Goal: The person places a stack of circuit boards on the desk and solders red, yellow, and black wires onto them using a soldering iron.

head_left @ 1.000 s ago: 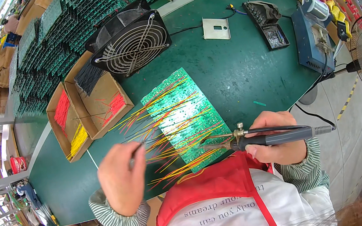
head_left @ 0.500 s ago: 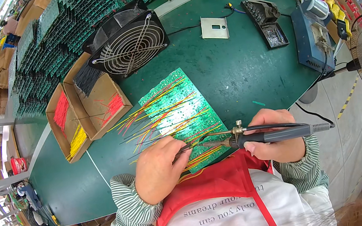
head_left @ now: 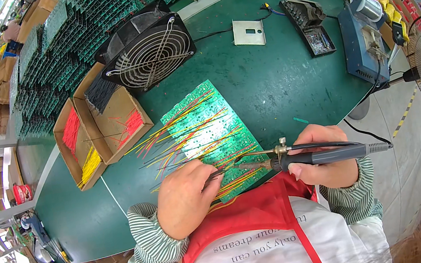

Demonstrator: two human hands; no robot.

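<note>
A green circuit board (head_left: 204,127) lies on the green table (head_left: 280,82) in front of me, with several red, yellow and black wires sticking out of it to the left. My right hand (head_left: 325,163) grips a soldering iron (head_left: 330,155) whose tip points left onto the board's near edge. My left hand (head_left: 185,199) rests on the board's near left corner, fingers closed on a thin wire close to the iron's tip.
Cardboard boxes (head_left: 97,130) with red, yellow and black wires sit to the left. A black fan (head_left: 148,50) stands behind the board. A blue soldering station (head_left: 364,43), a black tray (head_left: 312,24) and a grey plate (head_left: 248,32) lie at the right. Stacked green boards (head_left: 54,51) fill the far left.
My left hand has slid right along the board's near edge, up to the iron's tip. The soldering iron has stayed almost still.
</note>
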